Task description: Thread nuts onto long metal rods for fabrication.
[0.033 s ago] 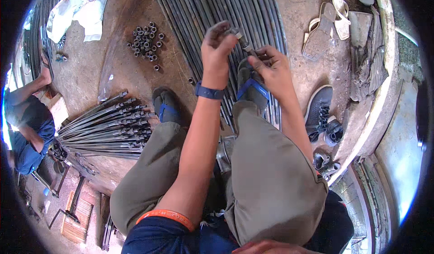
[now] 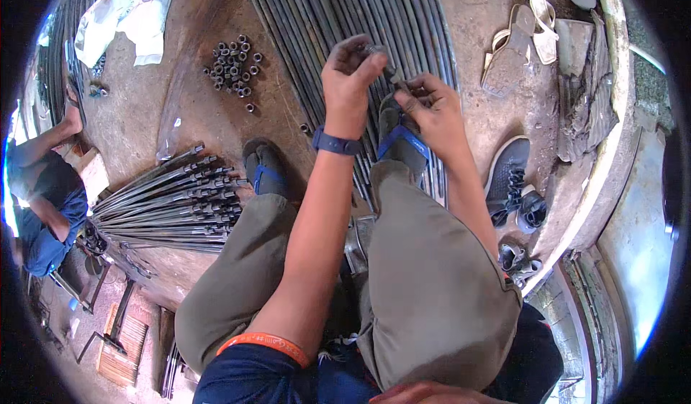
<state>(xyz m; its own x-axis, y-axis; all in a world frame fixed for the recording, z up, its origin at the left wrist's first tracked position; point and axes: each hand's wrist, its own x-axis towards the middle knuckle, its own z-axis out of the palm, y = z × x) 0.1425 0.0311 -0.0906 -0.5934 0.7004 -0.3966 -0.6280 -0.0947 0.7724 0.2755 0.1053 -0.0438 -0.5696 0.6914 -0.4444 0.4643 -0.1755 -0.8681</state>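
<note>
One dark, slim metal rod [image 2: 393, 75] is pinched in left grip [image 2: 347, 82] and right grip [image 2: 436, 107].

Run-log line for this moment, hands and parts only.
left hand: gripping metal piece | right hand: pinching its near end | nuts: loose on floor | long rods: side by side below hands

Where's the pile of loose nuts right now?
In the head view, the nut pile lies on the floor at upper left, left of the long parallel rods and the left hand.
</note>
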